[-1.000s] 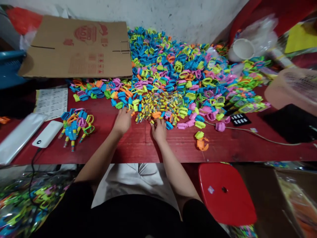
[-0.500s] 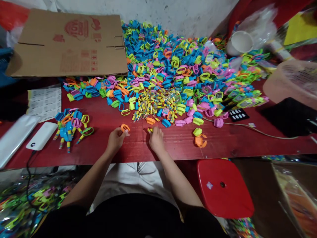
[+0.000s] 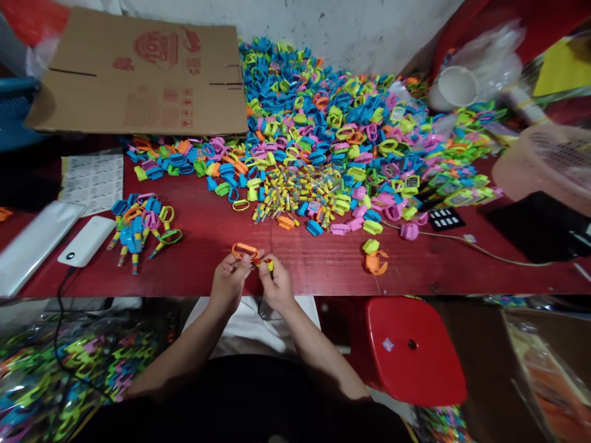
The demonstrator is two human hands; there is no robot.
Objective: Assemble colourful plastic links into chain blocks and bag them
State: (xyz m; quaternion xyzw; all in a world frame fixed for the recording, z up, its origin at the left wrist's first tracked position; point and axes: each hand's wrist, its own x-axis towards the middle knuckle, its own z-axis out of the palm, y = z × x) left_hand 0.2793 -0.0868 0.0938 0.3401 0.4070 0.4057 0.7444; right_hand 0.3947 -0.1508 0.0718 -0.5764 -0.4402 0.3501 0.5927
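My left hand (image 3: 229,280) is closed on an orange toy watch (image 3: 245,249), its band loop standing out above the fingers. Close beside it, my right hand (image 3: 277,284) pinches a small yellow tube (image 3: 269,265) with a red end, like those in the heap. The two pieces meet or nearly meet between my fingertips; whether they are joined I cannot tell. Beyond my hands lies a heap of small yellow tubes (image 3: 295,187). Behind it spreads a large pile of blue, pink, green and orange toy watches (image 3: 355,114).
Left on the red table (image 3: 194,227) lie a cluster of watches with tubes attached (image 3: 135,227), a white power bank (image 3: 87,241) and a clear plastic stack (image 3: 39,243). A cardboard box (image 3: 143,74) stands behind. An orange watch (image 3: 376,263) lies right, above a red stool (image 3: 415,351).
My hands have come together near the table's front edge. The right hand moved left and nearer with the yellow tube; the left brought the orange watch rightward. The view shifted slightly.
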